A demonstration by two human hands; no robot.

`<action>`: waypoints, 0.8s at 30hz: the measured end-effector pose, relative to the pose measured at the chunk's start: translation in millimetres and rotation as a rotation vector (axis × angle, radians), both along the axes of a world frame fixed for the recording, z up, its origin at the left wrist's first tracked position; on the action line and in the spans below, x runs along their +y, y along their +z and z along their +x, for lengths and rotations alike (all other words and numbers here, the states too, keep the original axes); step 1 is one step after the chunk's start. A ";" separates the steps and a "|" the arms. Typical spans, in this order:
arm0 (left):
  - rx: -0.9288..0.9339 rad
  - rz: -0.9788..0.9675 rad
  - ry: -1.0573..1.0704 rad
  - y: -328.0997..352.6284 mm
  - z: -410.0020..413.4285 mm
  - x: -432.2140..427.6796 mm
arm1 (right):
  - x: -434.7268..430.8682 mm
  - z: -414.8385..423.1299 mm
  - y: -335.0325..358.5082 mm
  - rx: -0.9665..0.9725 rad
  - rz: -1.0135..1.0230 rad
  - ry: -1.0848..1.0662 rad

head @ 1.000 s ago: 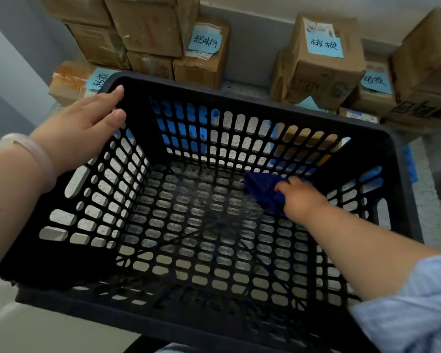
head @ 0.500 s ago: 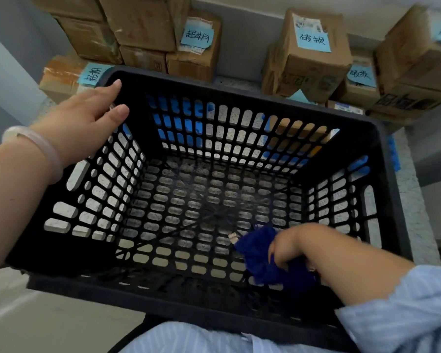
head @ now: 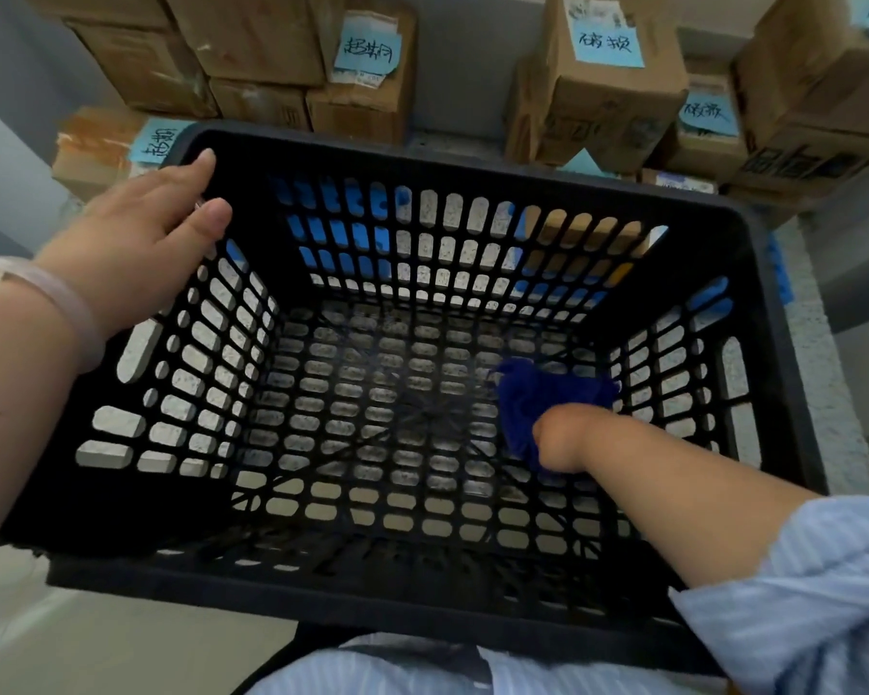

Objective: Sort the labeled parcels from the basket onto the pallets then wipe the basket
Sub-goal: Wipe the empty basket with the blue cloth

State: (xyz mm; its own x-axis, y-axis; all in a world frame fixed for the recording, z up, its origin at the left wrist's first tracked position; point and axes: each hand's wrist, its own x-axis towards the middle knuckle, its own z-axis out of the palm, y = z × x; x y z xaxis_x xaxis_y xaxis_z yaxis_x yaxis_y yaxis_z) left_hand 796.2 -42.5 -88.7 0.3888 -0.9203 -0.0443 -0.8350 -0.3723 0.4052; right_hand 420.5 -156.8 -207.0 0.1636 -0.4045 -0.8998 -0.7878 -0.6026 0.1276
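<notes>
A black perforated plastic basket (head: 422, 158) fills the middle of the view and holds no parcels. My left hand (head: 136, 243) grips its far left rim, thumb over the inner edge. My right hand (head: 563, 438) reaches down inside and is closed on a dark blue cloth (head: 538, 393), pressing it against the basket floor near the right wall. Brown cardboard parcels with blue handwritten labels stand beyond the basket, one group at the back left (head: 362, 67) and another at the back right (head: 608, 82).
Blue pallets (head: 778, 273) show beside the basket's right wall and through the slots in its far wall. A grey wall runs behind the parcel stacks. Speckled floor lies on the right. My striped blue shirt is at the bottom edge.
My right hand has swept the blue cloth from the near right corner of the basket floor back toward the far right. My left hand has stayed on the rim.
</notes>
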 end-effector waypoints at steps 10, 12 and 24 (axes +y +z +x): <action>0.017 0.077 0.010 5.6 -3.6 1.3 | 42.3 22.9 35.9 0.037 0.449 -0.622; 0.049 0.062 -0.001 7.6 -3.6 1.9 | 37.0 23.9 43.5 -0.078 0.457 -0.748; 0.084 0.012 0.034 11.3 -7.3 -3.2 | 16.5 27.8 68.3 -0.390 0.320 -0.771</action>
